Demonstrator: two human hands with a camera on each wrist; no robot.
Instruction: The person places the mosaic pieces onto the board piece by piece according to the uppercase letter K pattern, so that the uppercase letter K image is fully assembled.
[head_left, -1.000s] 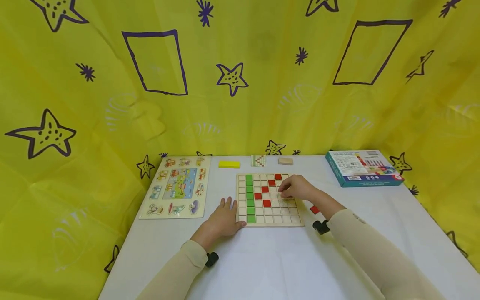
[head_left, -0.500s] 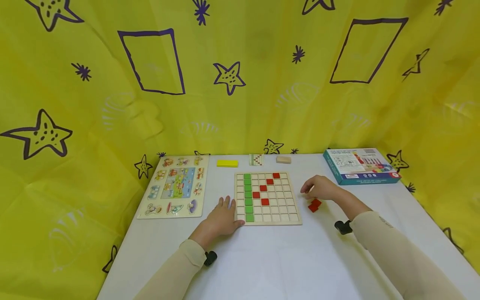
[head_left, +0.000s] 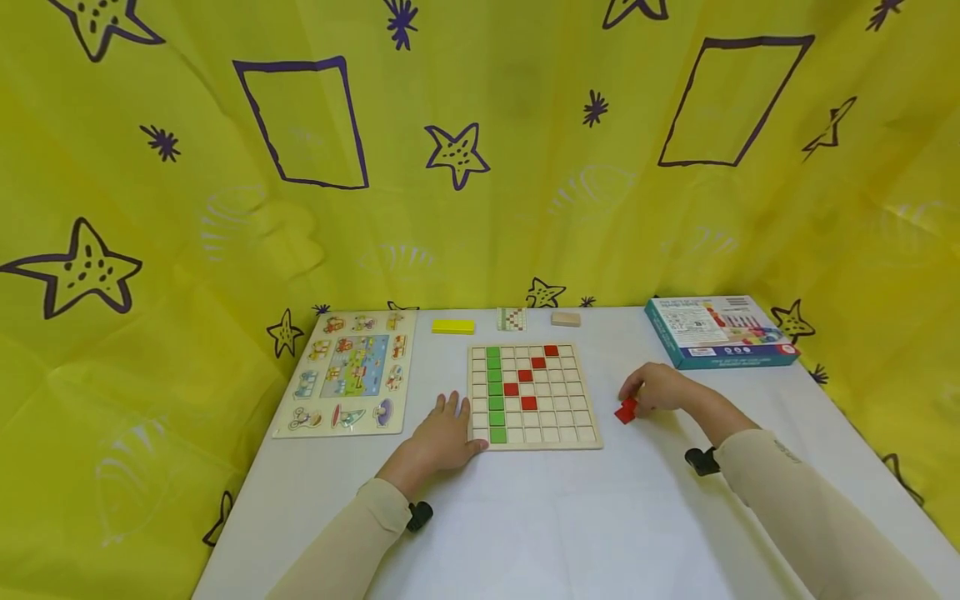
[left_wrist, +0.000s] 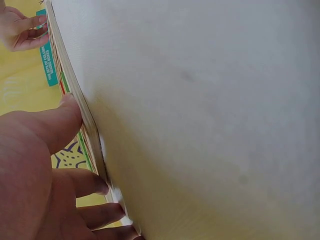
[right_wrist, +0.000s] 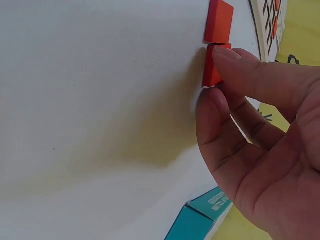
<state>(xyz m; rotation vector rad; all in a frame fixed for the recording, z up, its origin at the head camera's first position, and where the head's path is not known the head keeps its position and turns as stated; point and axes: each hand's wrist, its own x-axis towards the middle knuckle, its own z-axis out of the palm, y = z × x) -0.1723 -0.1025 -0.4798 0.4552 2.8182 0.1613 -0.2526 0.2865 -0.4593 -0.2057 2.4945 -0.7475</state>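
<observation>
A square wooden grid board (head_left: 557, 421) lies on the white table in the head view, with a column of green tiles (head_left: 496, 389) and several red tiles set in a slanting line. My left hand (head_left: 444, 435) rests at the board's left edge, fingers spread, its thumb on the near corner. To the right of the board are two loose red tiles; one red tile (right_wrist: 219, 22) lies flat next to the other. My right hand (head_left: 658, 388) pinches that second red tile (right_wrist: 211, 67) between thumb and fingertips at the table surface.
A picture puzzle board (head_left: 401, 408) lies at the left. Along the back are a yellow block (head_left: 453, 327), a small pattern card (head_left: 512, 319) and a plain wooden block (head_left: 566, 319). A teal-sided box (head_left: 738, 363) stands at the back right, before a yellow curtain.
My right hand has moved right, off the grid board, and down to the loose red tiles, where it now takes hold of one. The left hand has stayed at the board's edge.
</observation>
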